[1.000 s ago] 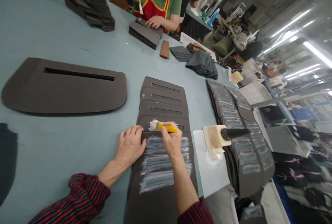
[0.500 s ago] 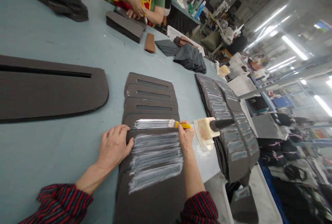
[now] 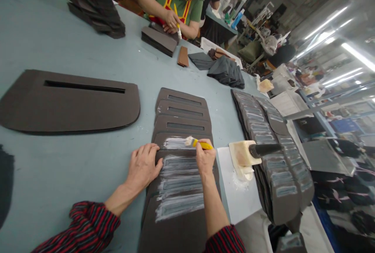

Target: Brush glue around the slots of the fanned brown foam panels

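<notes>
My right hand (image 3: 206, 157) grips a yellow-handled brush (image 3: 202, 144), its bristle tip coated in white paste. The bristles touch the slot of a dark brown panel, where white streaks show. Several such slotted panels (image 3: 181, 121) overlap in a stepped row; the nearer slots are smeared white, the farther ones bare. At the row's left edge my left hand (image 3: 145, 167) lies flat, thumb apart, fingertips on the panels. To the right of the row, a cream container (image 3: 241, 155) with a dark handle-like rod stands on a white sheet (image 3: 231, 190).
Coated panels (image 3: 263, 143) lie overlapped at the right. A larger slotted panel stack (image 3: 88, 108) lies at the left. Across the blue-grey table, a co-worker (image 3: 172, 10) holds another brush over dark pieces (image 3: 159, 40). Grey pieces (image 3: 227, 71) and brown strips (image 3: 183, 56) lie nearby.
My right hand has drawn the brush leftward along the slot. The whole view has shifted, so the table things appear farther right. My left hand stays on the panels' edge.
</notes>
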`<state>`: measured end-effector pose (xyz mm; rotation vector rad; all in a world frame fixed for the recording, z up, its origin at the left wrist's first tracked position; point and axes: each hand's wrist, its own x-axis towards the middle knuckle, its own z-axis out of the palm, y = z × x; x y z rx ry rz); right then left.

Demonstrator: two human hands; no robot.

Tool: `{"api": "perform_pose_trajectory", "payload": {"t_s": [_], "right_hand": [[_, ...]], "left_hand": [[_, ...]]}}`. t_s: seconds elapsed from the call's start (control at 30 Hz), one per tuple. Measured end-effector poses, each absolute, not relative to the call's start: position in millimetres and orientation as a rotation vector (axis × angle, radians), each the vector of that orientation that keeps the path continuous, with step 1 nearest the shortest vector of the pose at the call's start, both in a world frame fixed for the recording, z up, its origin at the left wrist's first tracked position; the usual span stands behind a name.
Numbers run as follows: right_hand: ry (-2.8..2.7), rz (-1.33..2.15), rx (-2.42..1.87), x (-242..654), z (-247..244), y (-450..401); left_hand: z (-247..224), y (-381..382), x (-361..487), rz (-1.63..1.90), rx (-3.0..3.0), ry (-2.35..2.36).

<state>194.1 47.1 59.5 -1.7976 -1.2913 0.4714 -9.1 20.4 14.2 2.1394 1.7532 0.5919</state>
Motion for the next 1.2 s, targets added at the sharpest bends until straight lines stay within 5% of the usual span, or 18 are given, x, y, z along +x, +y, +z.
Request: {"api": "perform_pose_trajectory", "payload": {"t_s": [0.43,0.8,1.2], "right_hand": [[-1.324,0.734,-1.632,137,49,126],[-1.111,0.659,-1.898,253,73,123],[-1.381,0.934,-1.677,163,65,130]], "left_hand": [[13,90,-4,0.720,2.154,1.787],[12,91,-8,0.691,2.189,1.796],[10,91,-8,0.670,2.229,1.797]]}}
